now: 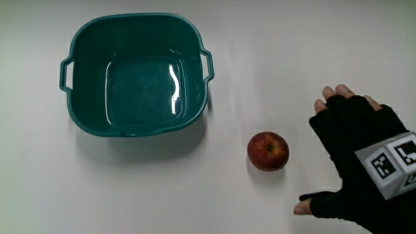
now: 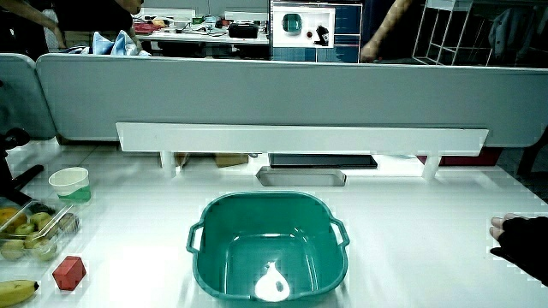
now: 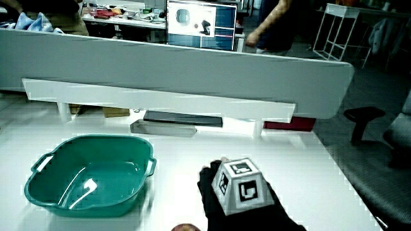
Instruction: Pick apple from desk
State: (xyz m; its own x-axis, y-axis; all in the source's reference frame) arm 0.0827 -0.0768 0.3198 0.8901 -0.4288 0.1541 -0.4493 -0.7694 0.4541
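Observation:
A red apple (image 1: pixel 268 151) lies on the white desk (image 1: pixel 214 195), a little nearer to the person than the teal basin (image 1: pixel 136 75). The gloved hand (image 1: pixel 361 159) hovers beside the apple, apart from it, with its fingers spread and nothing in them. The patterned cube (image 1: pixel 390 162) sits on its back. In a side view the hand (image 3: pixel 247 199) is beside the basin (image 3: pixel 90 173), and only a sliver of the apple (image 3: pixel 186 227) shows. In a side view only the fingertips of the hand (image 2: pixel 518 239) show, and the apple is out of sight.
The basin (image 2: pixel 270 248) holds nothing. At the desk's edge stand a paper cup (image 2: pixel 70 184), a clear box of fruit (image 2: pixel 30 229), a red block (image 2: pixel 68 272) and a banana (image 2: pixel 17 289). A grey tray (image 2: pixel 301 176) lies by the low partition (image 2: pixel 274 103).

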